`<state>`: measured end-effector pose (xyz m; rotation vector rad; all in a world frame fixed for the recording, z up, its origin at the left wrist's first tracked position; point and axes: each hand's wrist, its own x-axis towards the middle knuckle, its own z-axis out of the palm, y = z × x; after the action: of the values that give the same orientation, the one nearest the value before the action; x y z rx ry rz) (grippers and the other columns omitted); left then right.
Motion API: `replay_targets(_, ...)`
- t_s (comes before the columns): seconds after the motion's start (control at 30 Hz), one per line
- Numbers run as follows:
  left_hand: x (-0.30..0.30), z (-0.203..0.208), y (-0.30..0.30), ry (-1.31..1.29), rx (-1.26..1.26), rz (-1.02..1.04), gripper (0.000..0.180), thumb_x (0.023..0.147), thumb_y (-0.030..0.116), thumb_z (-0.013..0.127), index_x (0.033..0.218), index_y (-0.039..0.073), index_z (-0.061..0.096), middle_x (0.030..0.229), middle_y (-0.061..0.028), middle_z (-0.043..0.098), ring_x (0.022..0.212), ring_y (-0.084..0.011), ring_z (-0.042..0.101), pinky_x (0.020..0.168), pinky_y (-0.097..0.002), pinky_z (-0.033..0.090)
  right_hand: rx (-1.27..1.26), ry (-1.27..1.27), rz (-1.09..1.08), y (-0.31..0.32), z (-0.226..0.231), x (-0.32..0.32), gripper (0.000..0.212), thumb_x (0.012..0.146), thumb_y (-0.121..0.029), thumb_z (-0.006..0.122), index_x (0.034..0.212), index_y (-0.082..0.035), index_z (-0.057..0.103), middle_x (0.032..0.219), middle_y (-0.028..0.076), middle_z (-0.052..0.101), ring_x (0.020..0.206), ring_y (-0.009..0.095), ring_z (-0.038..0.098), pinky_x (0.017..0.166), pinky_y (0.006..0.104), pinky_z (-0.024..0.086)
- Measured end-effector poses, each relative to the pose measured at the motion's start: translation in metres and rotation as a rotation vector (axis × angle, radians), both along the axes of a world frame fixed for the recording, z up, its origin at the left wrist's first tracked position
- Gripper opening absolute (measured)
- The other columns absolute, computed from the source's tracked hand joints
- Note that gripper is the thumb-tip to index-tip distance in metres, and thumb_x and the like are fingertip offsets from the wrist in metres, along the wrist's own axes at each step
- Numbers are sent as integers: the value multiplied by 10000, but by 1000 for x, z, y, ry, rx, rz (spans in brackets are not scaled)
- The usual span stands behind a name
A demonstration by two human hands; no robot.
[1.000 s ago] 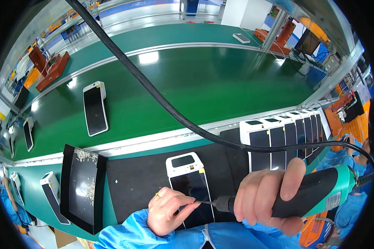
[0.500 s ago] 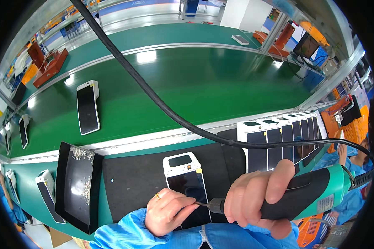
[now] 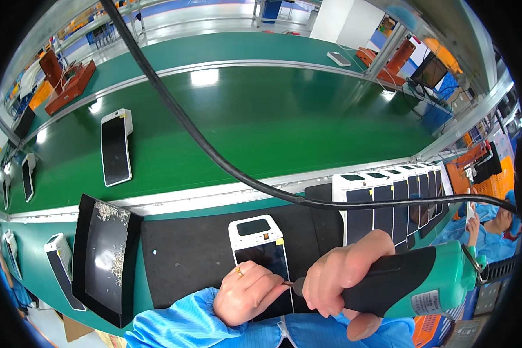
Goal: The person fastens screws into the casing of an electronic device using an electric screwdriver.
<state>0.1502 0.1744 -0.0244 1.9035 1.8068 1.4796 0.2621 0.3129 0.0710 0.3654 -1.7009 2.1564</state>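
My right hand [image 3: 345,275] is wrapped round a green and black electric screwdriver [image 3: 420,281], held nearly level with its tip toward the left. At that tip, the fingers of my left hand [image 3: 246,293] are pinched together; whatever they hold is too small to make out. A ring shows on one of its fingers. Beneath both hands lies a white handheld terminal [image 3: 255,252] with a dark screen, on a black mat [image 3: 180,249]. The terminal's lower part is partly hidden by my hands.
Left of the mat, a black tray [image 3: 101,255] holds many small screws. Several similar terminals [image 3: 359,211] stand in a row at the right. Another terminal [image 3: 116,148] lies on the green conveyor belt [image 3: 261,122]. A thick black cable [image 3: 214,165] hangs across the view. Co-workers sit at far right.
My left hand has shifted a little to the right, and my right hand with the screwdriver to the left. The pinched fingers stay at the tip. The whole view has also shifted slightly.
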Motion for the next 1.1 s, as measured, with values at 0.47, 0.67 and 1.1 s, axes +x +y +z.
replay_targets(0.47,-6,-3,-37,250,-350,282,474,585,282,744,1031,190,610,904,-66,402,876,-238,394,748,-347,355,157,272,-446,4,-24,-24,500,728,-266,704,973,-71,314,670,52,510,541,178,543,510,303,476)
replay_targets(0.67,-5,4,-35,241,-431,299,490,600,311,729,1062,206,608,852,-57,399,825,-221,403,735,-334,352,218,217,-306,14,-24,-25,525,699,-222,734,1003,-74,332,690,59,520,559,192,548,545,340,481)
replay_targets(1.1,-8,0,-34,171,-431,200,536,624,273,717,1120,132,569,690,-29,439,666,-187,442,637,-307,375,242,193,-298,10,-28,-28,507,690,-214,743,983,-72,353,703,67,527,560,198,554,542,339,478)
